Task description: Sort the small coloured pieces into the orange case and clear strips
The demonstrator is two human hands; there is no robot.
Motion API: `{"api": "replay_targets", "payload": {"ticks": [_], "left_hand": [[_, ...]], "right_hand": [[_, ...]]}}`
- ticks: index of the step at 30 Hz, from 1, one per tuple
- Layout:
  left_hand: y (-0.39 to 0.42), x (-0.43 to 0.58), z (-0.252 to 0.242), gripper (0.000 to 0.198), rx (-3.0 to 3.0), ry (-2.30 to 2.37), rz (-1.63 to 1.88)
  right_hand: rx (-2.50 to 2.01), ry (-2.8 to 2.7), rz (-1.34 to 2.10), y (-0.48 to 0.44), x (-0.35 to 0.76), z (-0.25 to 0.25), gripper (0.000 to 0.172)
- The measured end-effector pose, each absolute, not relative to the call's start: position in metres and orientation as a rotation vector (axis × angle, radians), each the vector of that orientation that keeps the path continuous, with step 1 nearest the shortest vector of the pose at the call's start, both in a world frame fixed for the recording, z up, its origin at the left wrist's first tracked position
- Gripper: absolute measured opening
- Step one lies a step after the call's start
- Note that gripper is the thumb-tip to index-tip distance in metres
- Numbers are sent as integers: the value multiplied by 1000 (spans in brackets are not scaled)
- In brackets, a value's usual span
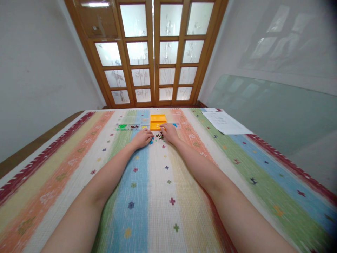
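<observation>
An orange-yellow box (pixel 158 117) lies opened out on the patterned tablecloth, with a few small pale pieces in its near half. My right hand (pixel 169 133) reaches over the near right corner of this box. Its fingertips are drawn together there; whatever they may hold is too small to make out. Just left of the loose pieces, my left hand (pixel 142 138) rests palm down with curled fingers, close to some small blue pieces (pixel 151 141). Its fingertips are partly hidden. Between the two hands lies a scatter of tiny dark, green and red pieces (pixel 159 136).
Left of the box, a clear compartment tray holds green pieces (pixel 122 126), dark brown pieces (pixel 134 127) and yellow pieces (pixel 144 127). More blue pieces (pixel 174 124) are in a clear tray on the right. A printed paper sheet (pixel 225 122) lies toward the table's right edge.
</observation>
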State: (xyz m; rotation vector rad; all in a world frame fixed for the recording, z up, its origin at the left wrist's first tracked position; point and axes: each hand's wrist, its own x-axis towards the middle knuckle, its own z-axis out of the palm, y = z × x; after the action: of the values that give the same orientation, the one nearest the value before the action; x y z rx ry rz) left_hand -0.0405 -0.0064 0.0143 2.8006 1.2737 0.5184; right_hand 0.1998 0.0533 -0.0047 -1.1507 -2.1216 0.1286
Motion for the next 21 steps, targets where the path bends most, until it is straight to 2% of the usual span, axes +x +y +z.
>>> {"api": "replay_targets", "payload": {"ticks": [9, 21], "left_hand": [[5, -61, 2, 24, 2670, 1426, 673], [8, -66, 2, 16, 2625, 1410, 673]], "right_hand": [[-1148, -2127, 114, 54, 199, -6, 26], [-1153, -2147, 144, 50, 197, -5, 26]]}}
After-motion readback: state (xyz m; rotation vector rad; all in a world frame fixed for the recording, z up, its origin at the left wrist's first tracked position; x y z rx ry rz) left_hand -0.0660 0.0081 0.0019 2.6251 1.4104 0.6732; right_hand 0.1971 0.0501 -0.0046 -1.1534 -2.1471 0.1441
